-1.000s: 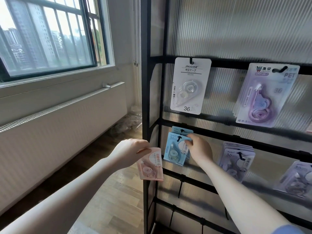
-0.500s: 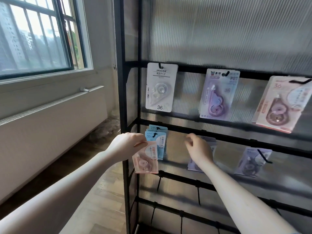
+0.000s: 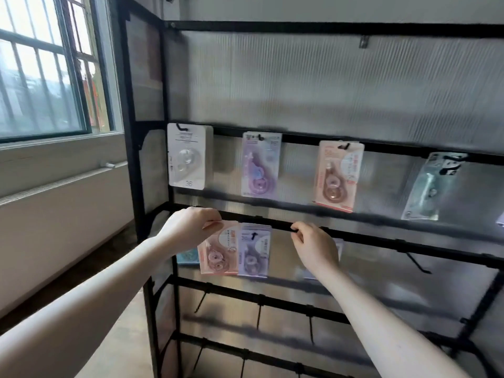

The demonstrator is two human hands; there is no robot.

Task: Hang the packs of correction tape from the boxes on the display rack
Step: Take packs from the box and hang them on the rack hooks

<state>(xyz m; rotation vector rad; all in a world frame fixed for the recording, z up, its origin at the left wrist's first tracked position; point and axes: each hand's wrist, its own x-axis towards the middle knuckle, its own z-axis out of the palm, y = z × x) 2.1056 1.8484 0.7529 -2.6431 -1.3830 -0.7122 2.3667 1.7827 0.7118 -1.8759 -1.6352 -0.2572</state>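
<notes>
Black display rack (image 3: 354, 236), left hand (image 3: 191, 227) grip pinching pink pack (image 3: 218, 249), right hand (image 3: 316, 246) grip pinching hook (image 3: 294, 229)

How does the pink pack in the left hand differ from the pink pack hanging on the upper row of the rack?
The pink correction-tape pack in the left hand is pinched at its top by the left hand, on no hook; the pink correction-tape pack on the upper row hangs from a black hook. The held one sits at the second row, overlapping a purple pack; the hung one hangs apart. Both look the same design.

packs (image 3: 259, 164) on rack (image 3: 327, 232) — window (image 3: 41, 77) left
</notes>
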